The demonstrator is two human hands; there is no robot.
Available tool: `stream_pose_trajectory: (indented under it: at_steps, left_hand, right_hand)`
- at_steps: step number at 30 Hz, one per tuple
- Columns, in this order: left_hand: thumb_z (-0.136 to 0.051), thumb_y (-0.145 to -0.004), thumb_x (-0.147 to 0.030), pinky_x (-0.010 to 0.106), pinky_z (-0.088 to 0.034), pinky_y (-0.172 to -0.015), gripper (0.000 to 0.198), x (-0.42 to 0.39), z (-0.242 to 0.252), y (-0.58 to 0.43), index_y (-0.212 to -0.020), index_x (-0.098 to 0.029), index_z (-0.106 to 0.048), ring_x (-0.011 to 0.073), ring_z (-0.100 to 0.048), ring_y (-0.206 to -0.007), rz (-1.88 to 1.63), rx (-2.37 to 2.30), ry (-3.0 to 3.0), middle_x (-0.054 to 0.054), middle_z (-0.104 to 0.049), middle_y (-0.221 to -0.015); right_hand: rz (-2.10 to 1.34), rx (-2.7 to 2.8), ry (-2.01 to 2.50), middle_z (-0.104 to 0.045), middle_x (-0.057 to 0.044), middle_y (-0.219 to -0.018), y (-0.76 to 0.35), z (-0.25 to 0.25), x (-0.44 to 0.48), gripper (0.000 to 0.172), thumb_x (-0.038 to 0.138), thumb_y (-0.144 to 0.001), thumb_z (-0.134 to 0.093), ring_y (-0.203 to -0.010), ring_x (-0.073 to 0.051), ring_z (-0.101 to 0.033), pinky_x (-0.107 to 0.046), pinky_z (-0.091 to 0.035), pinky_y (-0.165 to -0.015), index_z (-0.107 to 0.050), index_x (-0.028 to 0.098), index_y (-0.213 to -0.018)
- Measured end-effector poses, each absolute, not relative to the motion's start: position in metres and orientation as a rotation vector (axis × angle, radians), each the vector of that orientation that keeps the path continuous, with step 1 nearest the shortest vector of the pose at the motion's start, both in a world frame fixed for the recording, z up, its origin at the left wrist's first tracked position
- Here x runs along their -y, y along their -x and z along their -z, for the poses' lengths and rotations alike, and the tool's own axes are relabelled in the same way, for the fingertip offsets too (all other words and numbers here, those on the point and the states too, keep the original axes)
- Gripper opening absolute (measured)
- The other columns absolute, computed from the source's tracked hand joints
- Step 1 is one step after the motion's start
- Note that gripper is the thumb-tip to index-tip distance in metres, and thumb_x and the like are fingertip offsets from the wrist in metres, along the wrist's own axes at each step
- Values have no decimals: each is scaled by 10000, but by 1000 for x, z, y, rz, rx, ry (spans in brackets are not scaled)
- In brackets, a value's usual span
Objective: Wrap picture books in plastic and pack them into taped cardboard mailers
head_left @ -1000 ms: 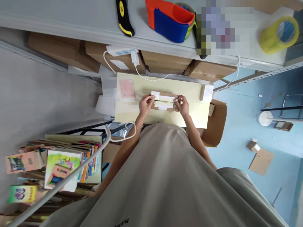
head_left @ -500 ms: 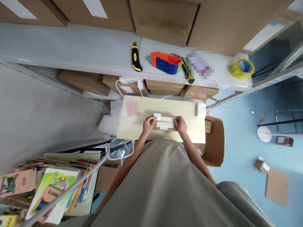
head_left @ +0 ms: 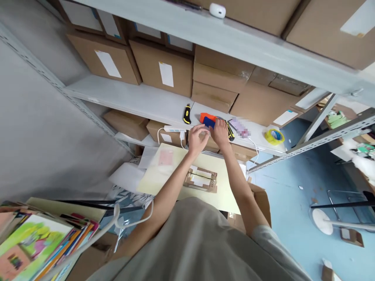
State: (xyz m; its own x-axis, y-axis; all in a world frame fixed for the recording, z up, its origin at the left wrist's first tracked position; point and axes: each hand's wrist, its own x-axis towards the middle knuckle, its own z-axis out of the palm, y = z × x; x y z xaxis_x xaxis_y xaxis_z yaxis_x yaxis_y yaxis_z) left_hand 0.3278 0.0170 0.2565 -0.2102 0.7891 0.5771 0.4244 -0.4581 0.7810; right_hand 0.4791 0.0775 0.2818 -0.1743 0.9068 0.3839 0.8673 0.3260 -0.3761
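Pink sheet (head_left: 166, 157): on the surface (head_left: 225, 191), near its far-left corner. Cutter (head_left: 186, 114): on the shelf (head_left: 158, 99), near its front edge, left of the holder. Left hand (head_left: 198, 139): at shelf front edge, thumb and fingers curled toward each other; can't tell if pinching anything. Box (head_left: 200, 180): toward the surface's near edge, between forearms, untouched, long axis roughly along that edge. Holder (head_left: 208, 121): at shelf front edge, long axis roughly along it; just beyond left hand, left of right hand. Right hand (head_left: 219, 132) nearer, fingers bent over holder's right end; grip hidden, can't tell. Tape (head_left: 274, 136): shelf's right end, well apart.
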Motion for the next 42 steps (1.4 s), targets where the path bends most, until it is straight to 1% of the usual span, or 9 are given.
stream_pose_trajectory:
  at_steps: [3, 6, 12, 14, 19, 28, 33, 38, 42]
  left_hand:
    - [-749, -959, -87, 554, -549, -1270, 182, -19, -275, -325, -969, -259, -808, 321, -755, -1343, -1746, -1401, -1726, 98, -819, -1336]
    - [-669, -969, -51, 525, -565, -1254, 240, 0, -267, -315, -910, -253, -785, 295, -772, -1297, -1712, -1395, -1680, 81, -826, -1281]
    - [-655, -1066, -186, 398, -659, -1062, 112, 87, -211, -301, -1038, -232, -754, 235, -815, -1109, -1636, -1368, -1375, 68, -836, -1109]
    - [-676, -1091, -260, 375, -667, -1013, 87, 121, -195, -300, -1073, -233, -757, 221, -818, -1035, -1618, -1376, -1286, 53, -831, -1045]
    - [-678, -1120, -341, 349, -672, -950, 148, 179, -177, -298, -1128, -247, -792, 206, -818, -992, -1498, -1409, -1202, 41, -839, -1064]
    - [-798, -1042, -663, 368, -670, -947, 406, 200, -165, -301, -1069, -258, -782, 227, -789, -1003, -1278, -1374, -1272, 54, -819, -1069]
    - [-776, -1043, -676, 375, -660, -930, 425, 200, -139, -308, -1096, -255, -784, 226, -767, -971, -1191, -1259, -1257, 68, -814, -1079]
    - [-841, -982, -700, 378, -682, -971, 615, 175, -119, -302, -1421, -283, -734, 257, -782, -1149, -1251, -1225, -1069, 109, -782, -1371]
    - [-872, -988, -652, 423, -691, -1038, 560, 150, -112, -291, -1393, -279, -772, 287, -785, -1245, -1230, -1135, -1046, 85, -776, -1343]
  right_hand:
    - [-202, 2128, 1821, -752, -398, -1373, -458, -298, -119, 386, 188, -1052, -683, -1406, -474, -716, -635, -440, -1295, -628, 29, -1400]
    - [-260, 2064, 1897, -789, -387, -1261, -454, -291, -134, 400, 239, -1060, -716, -1337, -490, -755, -657, -483, -1247, -629, 28, -1388]
    - [-724, 1786, 1323, -800, -163, -1163, -471, -236, -51, 670, 833, -1074, -619, -1192, -377, -777, -571, -640, -1092, -634, 218, -1339]
    - [-1023, 1664, 1171, -806, -119, -1158, -470, -217, 9, 711, 907, -1044, -597, -1125, -318, -785, -494, -669, -1040, -645, 239, -1283]
    - [-1376, 1425, 1232, -836, -74, -1177, -459, -189, 127, 719, 944, -983, -642, -1137, -293, -791, -460, -674, -1061, -693, 284, -1263]
    - [-1367, 1321, 1392, -795, -86, -1206, -470, -171, 172, 692, 923, -1012, -628, -1169, -288, -771, -485, -659, -1132, -635, 297, -1305]
    - [-1241, 1418, 1573, -758, -90, -1136, -487, -165, 178, 699, 908, -1002, -667, -1068, -288, -757, -478, -680, -1028, -624, 269, -1284]
    - [-1246, 1575, 1656, -789, -82, -1091, -513, -166, 182, 712, 915, -968, -725, -953, -282, -746, -500, -704, -950, -635, 273, -1261]
    - [-1250, 1745, 1685, -825, -79, -1116, -532, -174, 177, 713, 920, -956, -734, -950, -298, -767, -504, -705, -899, -633, 286, -1268]
